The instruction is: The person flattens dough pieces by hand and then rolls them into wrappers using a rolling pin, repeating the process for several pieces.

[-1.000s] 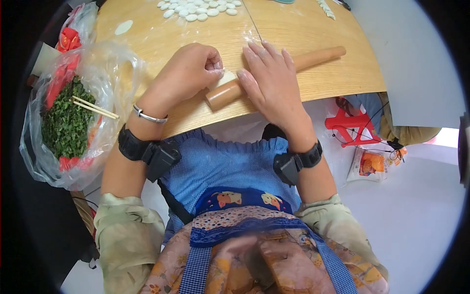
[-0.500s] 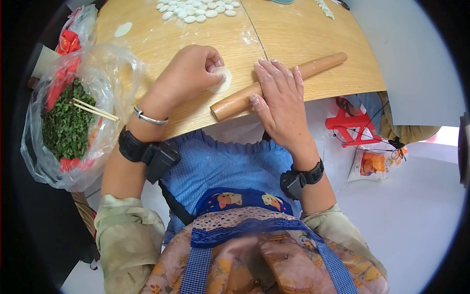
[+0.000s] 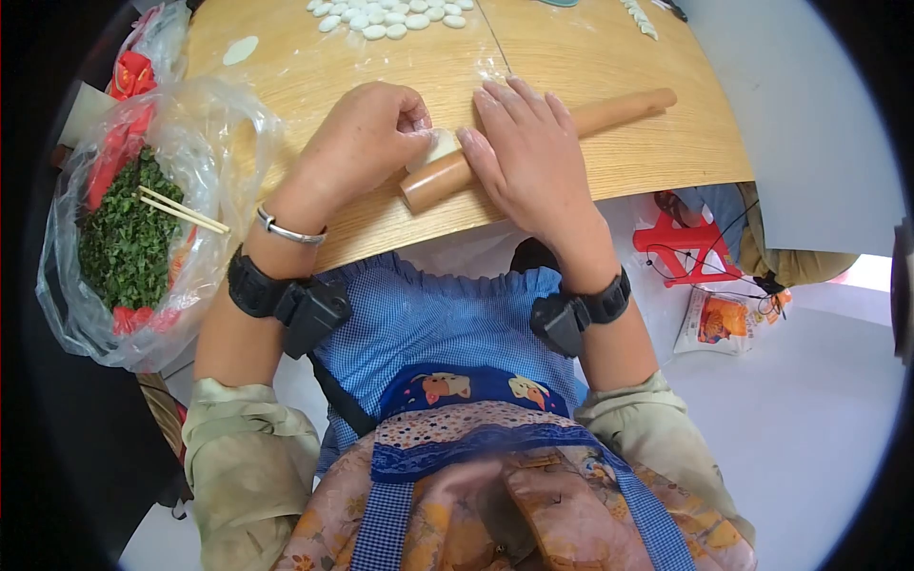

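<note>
Near the table's front edge, my left hand (image 3: 381, 128) pinches the left edge of a small round dough wrapper (image 3: 436, 146). My right hand (image 3: 535, 157) lies flat with its fingers stretched out on top of a wooden rolling pin (image 3: 609, 114). The pin slants up to the right, and its left end touches the near side of the wrapper. Part of the wrapper is hidden by my left fingers and the pin.
Many small dough pieces (image 3: 386, 17) lie at the table's (image 3: 324, 67) back, with a flat wrapper (image 3: 240, 50) at left. A plastic bag (image 3: 67, 295) of chopped greens (image 3: 129, 228) with chopsticks (image 3: 186, 211) stands left. A red stool (image 3: 678, 249) is at right.
My right hand and the rolling pin have moved up and to the left, so the pin's left end now meets the wrapper. My left hand has hardly moved.
</note>
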Motion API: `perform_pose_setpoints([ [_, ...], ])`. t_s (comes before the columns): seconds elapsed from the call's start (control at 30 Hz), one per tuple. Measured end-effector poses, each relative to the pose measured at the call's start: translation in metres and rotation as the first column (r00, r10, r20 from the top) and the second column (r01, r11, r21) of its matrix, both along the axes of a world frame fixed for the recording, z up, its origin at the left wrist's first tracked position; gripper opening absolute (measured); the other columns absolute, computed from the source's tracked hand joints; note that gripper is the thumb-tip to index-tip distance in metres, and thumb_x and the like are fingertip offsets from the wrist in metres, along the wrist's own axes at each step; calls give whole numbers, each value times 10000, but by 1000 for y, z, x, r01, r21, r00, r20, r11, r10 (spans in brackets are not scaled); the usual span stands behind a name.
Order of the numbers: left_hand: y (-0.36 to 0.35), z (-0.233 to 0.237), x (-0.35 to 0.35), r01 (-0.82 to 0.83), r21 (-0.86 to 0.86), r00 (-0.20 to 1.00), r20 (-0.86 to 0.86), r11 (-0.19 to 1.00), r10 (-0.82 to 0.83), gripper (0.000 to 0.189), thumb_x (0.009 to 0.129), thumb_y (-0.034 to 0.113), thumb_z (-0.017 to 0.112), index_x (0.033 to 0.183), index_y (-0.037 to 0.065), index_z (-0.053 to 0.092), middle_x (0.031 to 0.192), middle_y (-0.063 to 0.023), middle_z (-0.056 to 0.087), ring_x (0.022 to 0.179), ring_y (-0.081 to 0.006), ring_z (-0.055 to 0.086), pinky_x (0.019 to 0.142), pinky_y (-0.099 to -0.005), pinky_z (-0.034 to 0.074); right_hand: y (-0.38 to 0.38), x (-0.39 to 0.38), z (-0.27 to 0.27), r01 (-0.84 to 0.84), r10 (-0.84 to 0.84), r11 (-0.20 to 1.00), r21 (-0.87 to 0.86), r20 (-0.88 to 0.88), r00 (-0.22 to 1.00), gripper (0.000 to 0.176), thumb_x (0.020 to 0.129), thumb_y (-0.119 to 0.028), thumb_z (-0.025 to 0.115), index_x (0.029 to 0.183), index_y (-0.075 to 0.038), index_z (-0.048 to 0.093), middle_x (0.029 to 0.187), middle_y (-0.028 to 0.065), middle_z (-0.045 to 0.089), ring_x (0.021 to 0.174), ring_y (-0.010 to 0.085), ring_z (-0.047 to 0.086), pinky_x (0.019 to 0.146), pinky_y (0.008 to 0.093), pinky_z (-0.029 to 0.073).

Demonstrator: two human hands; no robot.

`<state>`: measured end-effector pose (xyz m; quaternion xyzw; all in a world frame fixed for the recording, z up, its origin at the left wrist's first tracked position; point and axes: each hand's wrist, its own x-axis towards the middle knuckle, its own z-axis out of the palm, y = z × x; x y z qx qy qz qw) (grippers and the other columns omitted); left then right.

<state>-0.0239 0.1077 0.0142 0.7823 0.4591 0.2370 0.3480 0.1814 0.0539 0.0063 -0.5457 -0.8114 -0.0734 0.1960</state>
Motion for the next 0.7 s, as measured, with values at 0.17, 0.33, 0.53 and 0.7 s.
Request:
perform_pose_setpoints([
  [0.17, 5, -5, -2, 8, 38, 998, 64, 999, -10, 230, 830, 176, 719, 863, -52, 706, 729, -177, 681, 661, -261, 654, 656, -369, 522, 35, -13, -3, 14, -14, 1000, -6, 38, 999, 531, 1011, -394, 489, 1313, 26, 608, 1373, 195, 603, 1369, 359, 486, 1137, 585, 335],
  [0.33, 5, -4, -4, 10, -48, 998, 60, 999, -7, 235, 838, 186, 706, 873, -47, 705, 741, -168, 688, 672, -237, 656, 658, -362, 519, 21, -7, -5, 0, 0, 999, 49, 0, 1000, 519, 1004, -385, 505, 1334, 4, 597, 1404, 186, 582, 1380, 364, 471, 1152, 585, 309],
  [0.53, 4, -6, -4, 48, 17, 996, 73, 999, -49, 185, 870, 139, 698, 880, -43, 668, 717, -36, 634, 686, -101, 563, 638, -278, 480, -50, 15, 0, 37, -39, 999, -37, -61, 997, 544, 991, -375, 534, 1390, -5, 538, 1465, 169, 517, 1414, 366, 410, 1210, 552, 192],
  [0.7, 5, -5, -2, 66, -1, 996, 53, 998, -66, 172, 856, 131, 706, 879, -34, 664, 700, -13, 605, 674, -96, 548, 622, -269, 465, -55, 17, -1, 50, -52, 998, -43, -57, 997, 551, 993, -381, 530, 1399, -9, 531, 1464, 171, 514, 1416, 365, 403, 1217, 549, 173],
])
